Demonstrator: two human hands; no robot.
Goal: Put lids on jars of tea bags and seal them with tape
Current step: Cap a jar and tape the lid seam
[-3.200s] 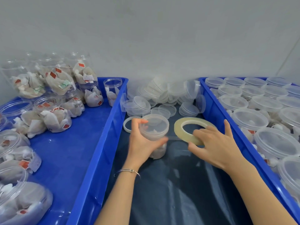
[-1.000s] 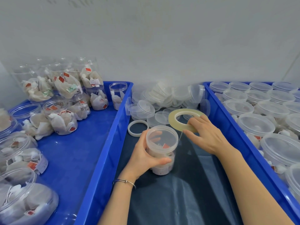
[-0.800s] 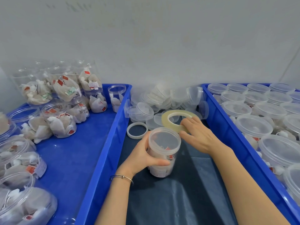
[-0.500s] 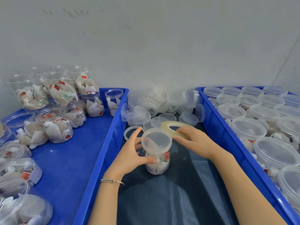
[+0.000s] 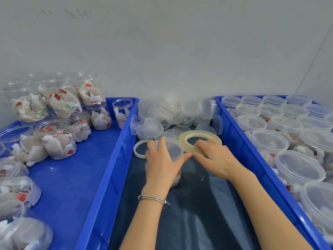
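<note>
Between two blue crates, head view: left hand (image 5: 163, 164) wrapped round the lidded jar (image 5: 172, 150), fingers curled over the far rim and thumb reaching right along the near side. Right hand (image 5: 214, 158) pinching the roll of clear tape (image 5: 200, 141) at its near edge, thumb tip almost touching the left thumb at the jar's lid line.

Compared with half a second ago: hands drawn closer together, left palm now turned over most of the jar wall, roll brought up against the lid. Three seconds ago, roll held well clear to the right with a strand stretched across to the jar. Judged as the closing stretch of one wrap round the lid seam (tape strand itself not visible now), with tearing off and pressing down the end probably next.

Elsewhere: open jars of tea bags (image 5: 57, 141) in the left crate (image 5: 100, 177); sealed jars (image 5: 299, 168) in the right crate (image 5: 252, 159); loose lids (image 5: 173, 112) heaped at the far end; a spent tape core (image 5: 139, 150) beside the left hand; dark sheet on the tabletop (image 5: 198, 213).

Writing: none legible; red tags on the tea bags too small to read, no brand discernible.
</note>
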